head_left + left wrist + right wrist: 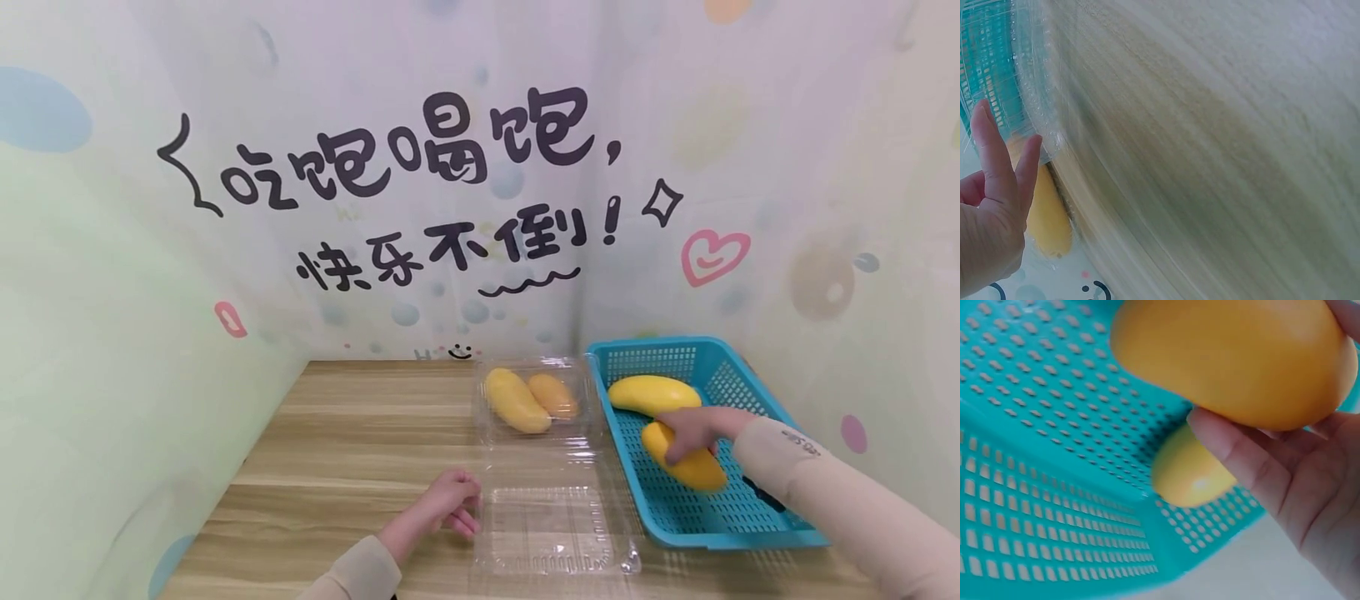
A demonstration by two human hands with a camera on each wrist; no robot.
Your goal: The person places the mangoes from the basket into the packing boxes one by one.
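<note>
**Right hand point(693, 429) grips an orange-yellow mango point(692, 473) in the blue basket point(738, 539)**

In the head view, the basket is at the lower right of the frame. Inside it, the right hand has its fingers curled over the orange-yellow mango, and a brighter yellow mango point(648, 392) lies just above this one in the frame. A pale sleeve point(847, 508) covers the right arm. At the lower centre is a clear plastic container point(543, 529), unfolded into two halves. Its upper half holds a long mango point(516, 402) and, to the right, a smaller mango point(553, 395). The left hand point(448, 502) is at the left edge of the lower half; I cannot tell if it touches the plastic. Under all is a wooden tabletop point(352, 442), and behind it a printed cloth point(420, 50) with dark writing.

In the left wrist view, the left hand is at the lower left, its fingers extended and apart, holding nothing. The clear plastic is at the upper left, with the basket seen through it. A yellow mango shows behind the fingers.

In the right wrist view, the orange-yellow mango fills the upper right, pinched by the right hand. The brighter yellow mango is below it, near the basket's corner.
</note>
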